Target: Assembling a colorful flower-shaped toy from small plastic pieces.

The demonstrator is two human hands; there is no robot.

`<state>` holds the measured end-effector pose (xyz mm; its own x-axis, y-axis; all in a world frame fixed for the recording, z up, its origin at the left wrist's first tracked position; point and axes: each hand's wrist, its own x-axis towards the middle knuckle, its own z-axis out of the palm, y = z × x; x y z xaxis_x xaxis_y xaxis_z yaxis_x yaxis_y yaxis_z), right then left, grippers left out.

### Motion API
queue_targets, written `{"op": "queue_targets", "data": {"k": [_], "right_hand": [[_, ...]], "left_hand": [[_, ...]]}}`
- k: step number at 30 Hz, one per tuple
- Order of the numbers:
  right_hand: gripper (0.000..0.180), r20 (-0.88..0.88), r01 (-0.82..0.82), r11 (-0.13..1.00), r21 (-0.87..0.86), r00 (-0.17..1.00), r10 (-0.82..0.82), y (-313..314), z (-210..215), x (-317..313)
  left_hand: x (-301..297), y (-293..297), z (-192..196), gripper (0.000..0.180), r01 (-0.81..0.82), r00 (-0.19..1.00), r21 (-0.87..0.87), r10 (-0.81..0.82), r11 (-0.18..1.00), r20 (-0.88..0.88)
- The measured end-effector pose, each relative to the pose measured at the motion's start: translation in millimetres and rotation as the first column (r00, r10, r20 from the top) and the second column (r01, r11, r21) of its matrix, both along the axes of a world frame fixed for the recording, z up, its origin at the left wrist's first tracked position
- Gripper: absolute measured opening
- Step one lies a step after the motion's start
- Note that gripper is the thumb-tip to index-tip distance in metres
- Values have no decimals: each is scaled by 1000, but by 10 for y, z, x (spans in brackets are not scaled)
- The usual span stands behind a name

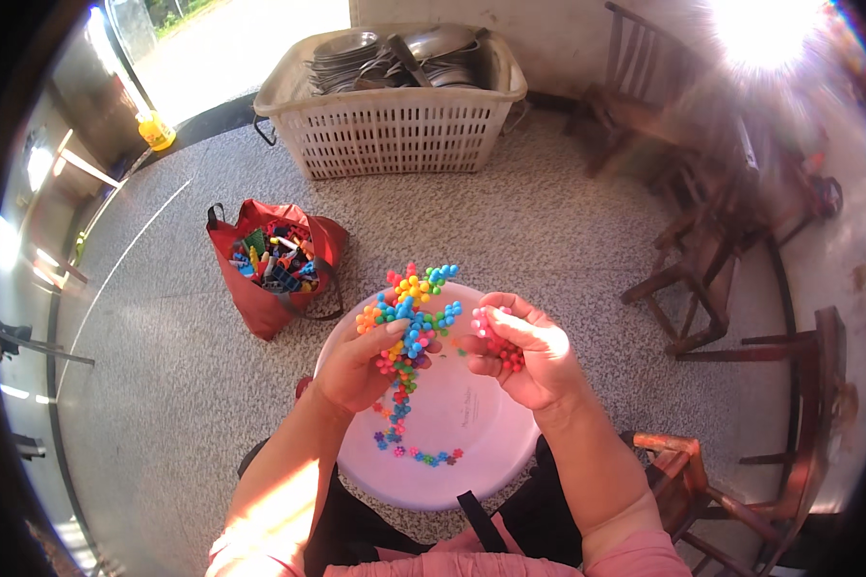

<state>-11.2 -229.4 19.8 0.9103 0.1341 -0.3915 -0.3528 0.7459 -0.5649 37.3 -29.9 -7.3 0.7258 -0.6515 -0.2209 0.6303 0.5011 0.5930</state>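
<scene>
My left hand is closed round a bunch of joined bobbly plastic pieces in blue, yellow, green, orange and red. From that bunch a chain of small flower-shaped beads hangs down, and its lower end curls along the inside of a pale pink basin. Opposite it, my right hand grips a smaller cluster of red and pink bobbly pieces between thumb and fingers. A narrow gap separates the two clusters. Both hands are above the basin, which sits by my lap.
A red bag full of mixed toy pieces stands left of the basin. Farther off is a white plastic crate holding metal plates and pans. Wooden chairs line the right side. A yellow container stands by the doorway.
</scene>
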Motion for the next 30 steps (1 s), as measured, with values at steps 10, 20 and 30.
{"op": "queue_targets", "data": {"k": [10,20,30], "right_hand": [[19,20,100,995,31,995,-100,66,57,75],[17,37,79,988,-131,997,-75,2,148,53],[10,199,98,973,-207,978,-56,-210,83,-93]], "left_hand": [[42,-105,26,45,-39,999,-7,39,999,15],[-16,-106,31,47,-71,997,-5,71,997,25],[-140,-285,-10,45,123,992,-40,-122,992,46]]}}
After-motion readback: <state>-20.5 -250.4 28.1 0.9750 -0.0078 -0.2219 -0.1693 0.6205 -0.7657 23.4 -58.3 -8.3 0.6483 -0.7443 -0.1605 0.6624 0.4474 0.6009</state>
